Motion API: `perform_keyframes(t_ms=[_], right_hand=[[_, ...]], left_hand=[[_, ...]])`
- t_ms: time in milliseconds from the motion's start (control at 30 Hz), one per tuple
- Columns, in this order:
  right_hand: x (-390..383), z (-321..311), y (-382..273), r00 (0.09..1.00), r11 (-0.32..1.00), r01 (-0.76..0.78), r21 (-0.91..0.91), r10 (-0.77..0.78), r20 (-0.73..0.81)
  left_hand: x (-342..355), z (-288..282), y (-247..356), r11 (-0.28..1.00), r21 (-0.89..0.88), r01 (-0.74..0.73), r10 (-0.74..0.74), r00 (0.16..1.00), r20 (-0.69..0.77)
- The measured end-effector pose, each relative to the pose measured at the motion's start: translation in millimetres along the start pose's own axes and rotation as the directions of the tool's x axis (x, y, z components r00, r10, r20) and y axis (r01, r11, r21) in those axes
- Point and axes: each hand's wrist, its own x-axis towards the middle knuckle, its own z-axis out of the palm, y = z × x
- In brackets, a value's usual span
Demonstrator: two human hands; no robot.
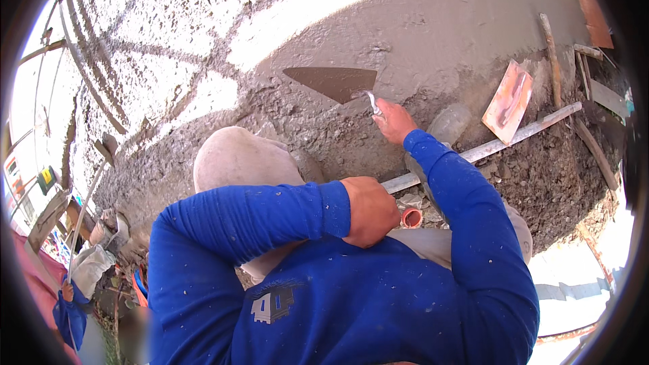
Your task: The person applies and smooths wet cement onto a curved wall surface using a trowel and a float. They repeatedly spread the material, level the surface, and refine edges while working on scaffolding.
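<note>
Clamping right hand [394,122] on trowel [331,82], upper centre, apparently smoothing mortar [449,37]; leaving grip of left hand [370,211] unclear; probably needing level stroke next.

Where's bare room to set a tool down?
Smooth mortar between trowel and float carries nothing, but looks wet. Rough soil between bar and lower-right stick has room too. Crowded: beside the left hand, where bar and pipe show close by.

White-flecked blue sleeves [466,206], brown-grey trowel [334,82], mottled orange-white float [506,105]
</note>
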Motion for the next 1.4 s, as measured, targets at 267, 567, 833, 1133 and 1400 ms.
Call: perform_keyframes(t_ms=[267,567,833,1133,1400], right_hand=[[-24,2,3,0.925,0.979,-0.024,-0.201,0.098,0.367],[-18,17,-2,0.985,0.994,-0.096,-0.059,0.103,0.136],[12,1,-44,0.983,0.987,-0.162,-0.016,0.163,0.084],[89,6,-61,0.985,0.98,-0.15,-0.128,0.159,0.061],[69,-20,-52,0.919,0.985,0.005,-0.171,0.062,0.388]], left_hand=[[0,4,1,1.0,0.006,0.013,-0.013,1.0,-0.019],[1,0,5,1.0,0.03,-0.006,0.008,0.998,-0.07],[-1,-6,13,1.0,0.03,0.01,-0.01,1.0,-0.022],[-6,5,5,0.999,0.012,0.053,-0.053,0.999,0.01],[-14,5,3,0.999,0.014,0.031,-0.03,0.999,-0.034]])
